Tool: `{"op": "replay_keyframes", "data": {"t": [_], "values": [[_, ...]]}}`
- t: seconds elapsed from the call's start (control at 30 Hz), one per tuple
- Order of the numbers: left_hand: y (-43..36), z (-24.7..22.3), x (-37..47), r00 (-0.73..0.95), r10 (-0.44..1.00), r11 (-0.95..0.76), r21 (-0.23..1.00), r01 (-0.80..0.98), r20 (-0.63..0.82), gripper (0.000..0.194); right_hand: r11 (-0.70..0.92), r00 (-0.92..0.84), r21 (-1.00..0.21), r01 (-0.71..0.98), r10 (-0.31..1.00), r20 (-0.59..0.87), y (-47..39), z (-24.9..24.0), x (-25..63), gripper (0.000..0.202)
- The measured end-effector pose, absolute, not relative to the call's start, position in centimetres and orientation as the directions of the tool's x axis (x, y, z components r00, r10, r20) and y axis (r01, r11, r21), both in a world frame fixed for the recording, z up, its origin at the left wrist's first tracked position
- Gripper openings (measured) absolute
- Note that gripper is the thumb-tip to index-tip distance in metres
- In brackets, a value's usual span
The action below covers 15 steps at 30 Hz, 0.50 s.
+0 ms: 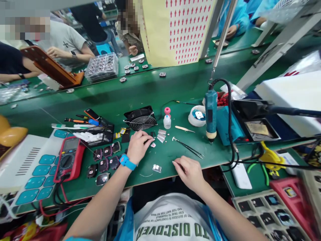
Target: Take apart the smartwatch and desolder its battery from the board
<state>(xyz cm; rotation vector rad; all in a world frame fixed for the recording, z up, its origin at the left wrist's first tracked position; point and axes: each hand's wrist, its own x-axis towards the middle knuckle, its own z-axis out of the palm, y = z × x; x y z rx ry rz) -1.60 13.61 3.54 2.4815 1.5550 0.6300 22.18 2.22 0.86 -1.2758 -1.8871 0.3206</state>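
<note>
My left hand [138, 146], with a blue band at its wrist, is over the green bench by a small black piece [152, 134]; its fingers are bent and pressed together at that piece. Just beyond the fingertips lie a small white and red part [152, 145] and several grey strips [161, 135]. A small clear square part [156, 168] lies between my hands. My right hand [188, 170] rests near the bench's front edge, fingers curled, and what it holds, if anything, is hidden. Black tweezers [188, 148] lie beyond it.
A black fan [140, 118], a small bottle [167, 122] and a round white tub [197, 115] stand farther back. A teal electric screwdriver [211, 113] hangs at the right. Dark cased units [107, 151] and a red multimeter [69, 159] are at the left. Other people sit across the bench.
</note>
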Motion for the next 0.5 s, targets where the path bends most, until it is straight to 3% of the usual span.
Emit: {"op": "replay_keyframes", "data": {"t": [0.13, 0.37, 0.5], "values": [[13.2, 3.4, -1.3, 0.429, 0.878, -0.477, 0.317, 0.82, 0.211, 0.015, 0.445, -0.148, -0.596, 0.669, 0.865, 0.48, 2.3, 0.9, 22.0, 0.026], [13.4, 3.9, -1.0, 0.399, 0.888, -0.451, 0.265, 0.852, 0.229, 0.015, 0.447, -0.157, -0.591, 0.672, 0.865, 0.476, 2.2, 0.6, 22.0, 0.027], [12.3, 4.9, -1.2, 0.413, 0.874, -0.479, 0.312, 0.82, 0.255, 0.039, 0.433, -0.158, -0.569, 0.699, 0.869, 0.468, 2.2, 0.6, 21.9, 0.028]]}}
